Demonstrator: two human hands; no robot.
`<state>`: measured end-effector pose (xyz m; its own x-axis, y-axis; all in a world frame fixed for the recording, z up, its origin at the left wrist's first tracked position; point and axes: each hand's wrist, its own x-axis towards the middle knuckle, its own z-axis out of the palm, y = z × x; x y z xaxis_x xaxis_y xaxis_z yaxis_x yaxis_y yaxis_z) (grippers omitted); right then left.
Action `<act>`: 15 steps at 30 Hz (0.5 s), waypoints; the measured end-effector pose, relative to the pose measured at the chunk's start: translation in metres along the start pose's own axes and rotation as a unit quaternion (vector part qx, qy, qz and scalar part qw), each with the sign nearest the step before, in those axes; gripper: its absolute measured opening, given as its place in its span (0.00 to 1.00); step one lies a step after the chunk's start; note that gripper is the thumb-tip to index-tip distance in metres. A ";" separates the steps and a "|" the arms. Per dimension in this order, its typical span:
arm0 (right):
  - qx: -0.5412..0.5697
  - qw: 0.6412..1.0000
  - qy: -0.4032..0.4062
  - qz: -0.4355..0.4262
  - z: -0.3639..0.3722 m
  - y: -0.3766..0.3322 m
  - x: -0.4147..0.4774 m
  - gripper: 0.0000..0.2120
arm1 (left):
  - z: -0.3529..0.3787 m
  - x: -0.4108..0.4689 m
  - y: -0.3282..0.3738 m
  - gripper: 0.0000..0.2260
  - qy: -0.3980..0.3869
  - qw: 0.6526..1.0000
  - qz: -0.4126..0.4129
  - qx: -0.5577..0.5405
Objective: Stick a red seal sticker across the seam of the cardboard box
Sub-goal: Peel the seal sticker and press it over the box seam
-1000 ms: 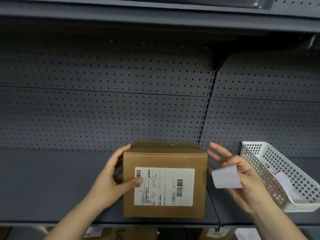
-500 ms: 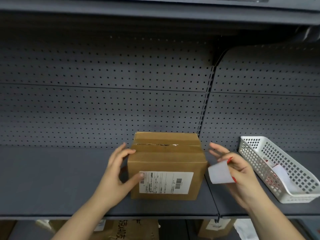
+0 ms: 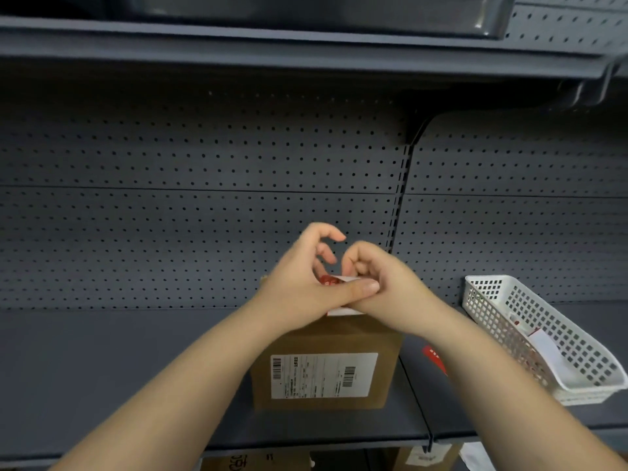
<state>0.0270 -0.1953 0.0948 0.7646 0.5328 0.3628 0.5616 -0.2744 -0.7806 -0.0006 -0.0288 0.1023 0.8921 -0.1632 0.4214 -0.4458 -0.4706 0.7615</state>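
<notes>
A brown cardboard box (image 3: 326,341) with a white shipping label (image 3: 323,375) on its front stands on the grey shelf (image 3: 119,368). Both hands meet above the box's top. My left hand (image 3: 302,283) and my right hand (image 3: 384,283) pinch a white backing sheet carrying a red seal sticker (image 3: 329,281), of which only a small red patch shows between the fingers. The hands hide the box's top and its seam.
A white perforated basket (image 3: 509,321) holding white sheets with red stickers sits at the right on the shelf. A red sticker (image 3: 435,363) lies on the shelf between box and basket. Pegboard backs the shelf. More cartons stand on the level below.
My left hand has let go of the box's side and risen to join the right hand above the box. Both hands now grip the sticker sheet. The box stays on the shelf.
</notes>
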 end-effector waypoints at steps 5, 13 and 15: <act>-0.021 0.999 0.003 0.034 0.001 0.000 0.001 0.16 | 0.005 0.013 -0.015 0.20 0.004 1.000 0.001 -0.019; 0.013 0.992 0.040 0.115 0.002 0.005 0.006 0.30 | -0.001 0.017 -0.026 0.13 0.046 0.993 -0.027 -0.104; 0.036 0.988 0.044 0.144 0.004 0.011 0.006 0.24 | -0.001 0.016 -0.029 0.09 0.063 0.987 -0.042 -0.139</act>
<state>0.0365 -0.1923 0.0864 0.9158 0.3682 0.1605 0.2948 -0.3449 -0.8911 0.0272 -0.0166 0.0874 0.9182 -0.0173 0.3957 -0.3897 -0.2181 0.8947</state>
